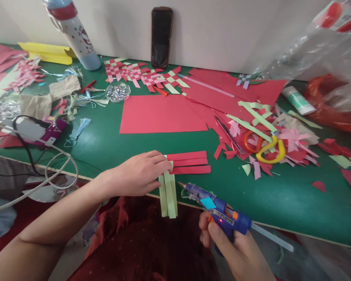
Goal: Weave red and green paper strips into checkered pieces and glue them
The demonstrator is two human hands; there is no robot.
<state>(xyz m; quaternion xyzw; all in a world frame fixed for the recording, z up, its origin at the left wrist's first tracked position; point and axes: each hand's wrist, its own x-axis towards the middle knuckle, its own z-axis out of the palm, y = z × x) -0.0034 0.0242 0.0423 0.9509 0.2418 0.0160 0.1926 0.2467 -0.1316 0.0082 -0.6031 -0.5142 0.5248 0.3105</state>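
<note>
My left hand (pixel 139 173) lies palm down on the near edge of the green table (pixel 105 144), fingers curled and pressing where three red paper strips (pixel 190 162) meet three pale green strips (pixel 168 195). The green strips hang over the table edge toward me. My right hand (pixel 236 246) grips a blue hot glue gun (pixel 222 212) with a glue stick sticking out its back. The gun's nozzle points left, close to the green strips and apart from them.
A large red paper sheet (pixel 162 114) lies mid-table. Woven red-and-green strips (pixel 140 74) sit at the back by a dark phone (pixel 161 37) and a bottle (pixel 76 35). Yellow and orange scissors (pixel 266 148) rest in paper scraps at right. White cable (pixel 46 171) loops at left.
</note>
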